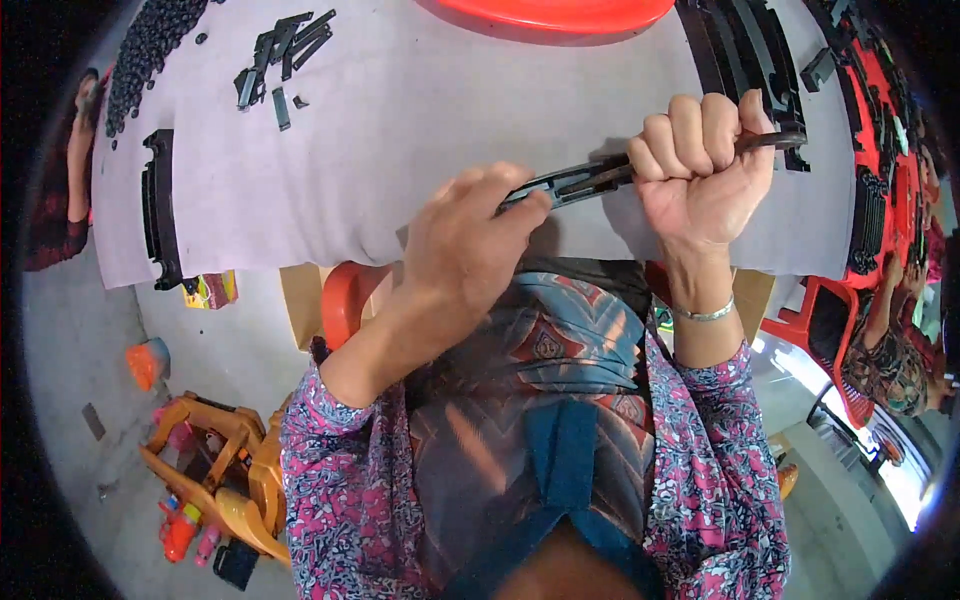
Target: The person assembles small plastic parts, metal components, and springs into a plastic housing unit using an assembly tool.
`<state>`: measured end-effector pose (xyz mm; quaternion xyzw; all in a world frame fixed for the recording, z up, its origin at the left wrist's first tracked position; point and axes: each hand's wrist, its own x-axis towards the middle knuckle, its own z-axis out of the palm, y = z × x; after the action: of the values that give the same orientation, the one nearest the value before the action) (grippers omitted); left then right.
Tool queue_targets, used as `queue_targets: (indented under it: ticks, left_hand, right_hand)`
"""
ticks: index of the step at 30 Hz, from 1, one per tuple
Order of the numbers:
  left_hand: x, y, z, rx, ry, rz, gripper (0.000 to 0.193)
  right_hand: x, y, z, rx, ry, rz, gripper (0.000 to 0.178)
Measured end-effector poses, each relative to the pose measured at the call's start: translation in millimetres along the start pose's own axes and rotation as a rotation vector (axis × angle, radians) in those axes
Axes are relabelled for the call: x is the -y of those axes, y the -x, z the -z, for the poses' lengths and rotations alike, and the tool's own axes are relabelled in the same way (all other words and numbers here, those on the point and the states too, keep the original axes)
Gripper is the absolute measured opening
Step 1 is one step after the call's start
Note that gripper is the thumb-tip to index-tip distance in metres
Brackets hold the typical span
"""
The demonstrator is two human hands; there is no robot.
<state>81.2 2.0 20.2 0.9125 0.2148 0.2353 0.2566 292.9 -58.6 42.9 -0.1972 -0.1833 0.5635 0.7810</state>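
Over the near edge of the cloth-covered table, my left hand (465,245) pinches one end of a narrow black plastic strip (560,190). My right hand (705,160) is a fist around a dark metal hand tool (785,139) whose rounded end sticks out past the thumb. The tool's other end meets the strip between my hands; its tip and exact kind are hard to make out. Beyond my left hand lies a loose pile of short black strips (285,50). Long black rails (740,50) lie just past my right hand.
A red round tub (550,20) stands at the far edge. Many small black pieces (150,50) are heaped far left, above a black rail (160,210). Right are a red chair (825,330) and another person (890,350); a second person (75,170) is at left.
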Motion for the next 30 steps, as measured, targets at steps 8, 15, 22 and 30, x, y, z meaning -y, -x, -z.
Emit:
queue_targets:
  ticks: [8,15,22,30]
  left_hand:
    - [-1,3,-3,-0.019,0.018,-0.003,0.020]
    - [-2,3,-3,-0.037,-0.012,-0.015,0.021]
    - [-3,1,-3,-0.037,0.019,-0.036,0.022]
    - [-3,-1,-2,-0.014,0.021,-0.040,0.023]
  right_hand:
    - [-13,1,4,-0.041,0.069,0.015,0.056]
    - [-15,0,2,-0.055,0.008,-0.036,0.054]
    - [-11,1,1,-0.050,-0.025,-0.025,0.054]
    - [-10,-1,4,-0.063,-0.057,-0.046,0.054]
